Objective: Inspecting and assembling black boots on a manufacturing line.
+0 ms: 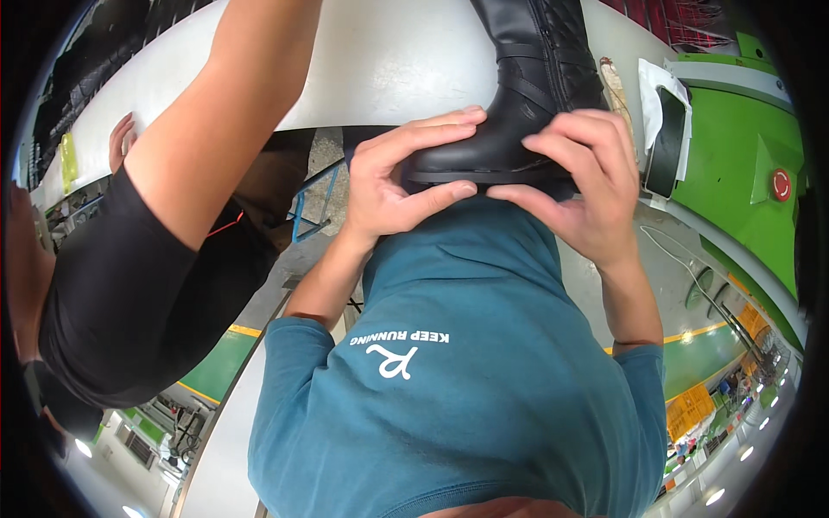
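Note:
A black boot [484, 142] lies at the near edge of the white table, its toe toward the left and its shaft running away from me. It has crossed straps, a zipper and a quilted panel. My left hand [397, 177] is closed round the toe, fingers over the upper and thumb at the sole edge. On the other side, my right hand [596, 177] curls about the foot near the heel, a fingertip on the leather and the thumb by the sole. The heel is partly hidden behind that hand.
Close on my left, a co-worker's bare arm [233, 112] reaches over the white table [389, 69]. A green machine [734, 147] with a red button [781, 184] stands at the right. Between it and the boot lies a worn, light-coloured strip-like tool [615, 91]. A blue metal frame [313, 203] stands below the table.

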